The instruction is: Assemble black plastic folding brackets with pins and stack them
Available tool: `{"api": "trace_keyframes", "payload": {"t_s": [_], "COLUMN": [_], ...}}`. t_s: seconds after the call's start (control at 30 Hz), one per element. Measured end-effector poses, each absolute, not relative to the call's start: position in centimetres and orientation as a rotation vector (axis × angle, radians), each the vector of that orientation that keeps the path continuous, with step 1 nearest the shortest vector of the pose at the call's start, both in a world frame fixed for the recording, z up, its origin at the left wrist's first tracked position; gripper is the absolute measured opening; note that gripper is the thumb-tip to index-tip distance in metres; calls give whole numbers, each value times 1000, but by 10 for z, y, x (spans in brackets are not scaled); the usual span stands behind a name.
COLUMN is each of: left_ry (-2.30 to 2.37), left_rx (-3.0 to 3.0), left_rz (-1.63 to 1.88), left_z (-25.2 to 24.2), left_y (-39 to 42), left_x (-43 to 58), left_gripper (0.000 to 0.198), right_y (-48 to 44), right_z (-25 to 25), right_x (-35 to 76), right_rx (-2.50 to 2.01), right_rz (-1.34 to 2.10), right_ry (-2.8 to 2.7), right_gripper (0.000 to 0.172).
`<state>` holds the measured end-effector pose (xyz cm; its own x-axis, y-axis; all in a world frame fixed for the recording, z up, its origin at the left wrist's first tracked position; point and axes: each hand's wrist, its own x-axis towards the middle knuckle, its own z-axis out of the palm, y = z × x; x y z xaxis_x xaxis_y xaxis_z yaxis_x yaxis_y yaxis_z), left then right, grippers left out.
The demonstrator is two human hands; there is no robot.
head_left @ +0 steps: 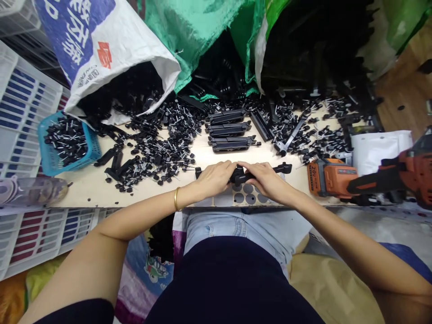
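Observation:
At the front edge of the bench, my left hand (217,178) and my right hand (269,179) are closed on a long black plastic part (240,174). The fingertips meet near its middle, and its right end (284,168) sticks out past my right hand. Much of the part is hidden under the fingers. Below it lies a pale plate with round dark spots (250,198). Just beyond my hands, three similar black jointed bars (232,144) lie in a row, one behind another.
Loose black pieces with metal pins (168,139) cover the bench to both sides. A blue basket (92,139) of such pieces stands left. Open sacks (135,40) line the back. An orange cordless tool (337,176) and a white packet (381,146) lie at right.

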<state>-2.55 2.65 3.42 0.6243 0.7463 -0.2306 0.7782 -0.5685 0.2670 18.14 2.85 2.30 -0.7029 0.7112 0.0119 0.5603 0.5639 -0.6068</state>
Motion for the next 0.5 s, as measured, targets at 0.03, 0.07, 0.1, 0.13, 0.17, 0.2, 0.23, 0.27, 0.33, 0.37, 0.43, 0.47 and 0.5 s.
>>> {"api": "trace_keyframes", "payload": {"t_s": [0.03,0.07,0.1,0.13,0.17,0.2,0.23,0.27,0.33,0.37,0.43,0.47,0.5], "left_ry": [1209,1198,1195,1193,1190,1170,1121,1049,859,763,614,577,572], "left_rx": [2541,2573,2599,2616,2625,2627,2622,2605,2530,2456,2229,2093,1952], "left_rz": [-169,-199,-212,-209,-195,-173,-146,-115,-29,30,193,288,382], "left_z": [36,38,39,41,42,43,44,44,45,46,50,53,56], "left_y": [24,23,22,21,21,21,20,19,13,8,-6,-14,-22], "left_x": [-24,-23,-24,-25,-27,-31,-36,-42,-55,-61,-68,-69,-68], "left_gripper": [37,35,36,41,47,54,61,66,65,61,53,52,53], "right_y": [28,27,26,25,23,21,17,12,-3,-12,-32,-43,-52], "right_z": [24,25,26,27,29,31,34,37,47,52,62,66,69], "right_x": [182,183,184,186,187,189,190,192,195,196,194,191,187], "right_rx": [-1021,-984,-956,-940,-939,-960,-1000,-1053,-1168,-1195,-1156,-1121,-1103], "right_rz": [863,873,869,853,823,783,743,718,775,901,1325,1542,1712], "right_ry": [-2566,-2587,-2598,-2604,-2606,-2617,-2645,-2689,-2780,-2793,-2658,-2501,-2308], "right_gripper": [53,53,53,53,53,52,50,45,32,28,30,35,40]}}
